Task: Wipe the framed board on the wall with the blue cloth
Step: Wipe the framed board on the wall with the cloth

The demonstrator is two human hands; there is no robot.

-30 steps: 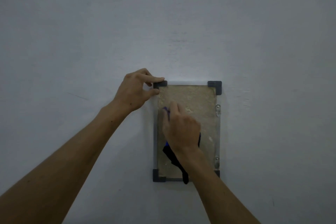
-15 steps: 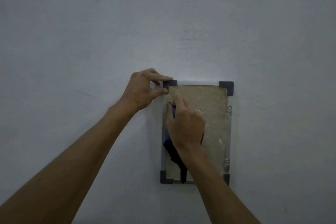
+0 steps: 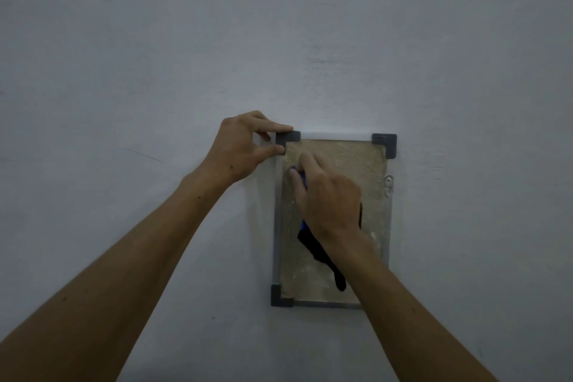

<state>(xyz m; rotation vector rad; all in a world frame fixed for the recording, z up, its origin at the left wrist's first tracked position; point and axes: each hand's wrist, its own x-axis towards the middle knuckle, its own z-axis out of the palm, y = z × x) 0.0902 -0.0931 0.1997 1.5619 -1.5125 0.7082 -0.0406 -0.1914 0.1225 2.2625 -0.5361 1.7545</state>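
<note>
**Both hands on the wall board, cloth under the right**

The framed board [image 3: 350, 161] hangs upright on a pale grey wall [image 3: 279, 40], taller than it is wide, with a thin light frame and dark grey corner caps. Its face is a mottled tan, speckled with paler flecks.

The left hand [image 3: 245, 146] sits at the board's upper left corner. Its forefinger lies along the top of the dark corner cap [image 3: 286, 137] there and its thumb presses in from the left side just below, so the corner is pinched between them; the other fingers are curled behind.

The right hand [image 3: 328, 195] lies flat against the board's face, in its upper left part, fingers stretched upward and close together, pressing the blue cloth [image 3: 313, 242] onto the surface. Most of the cloth is hidden beneath the palm. A bright blue edge peeps out by the fingers [image 3: 310, 164] toward the board's left side, and a darker tail hangs down from under the wrist, ending short of the board's bottom edge.

On the board's right frame, below the upper right corner cap [image 3: 386, 143], there is a small metal bracket [image 3: 388, 185]. The right forearm crosses the board's lower right corner and hides it.
</note>
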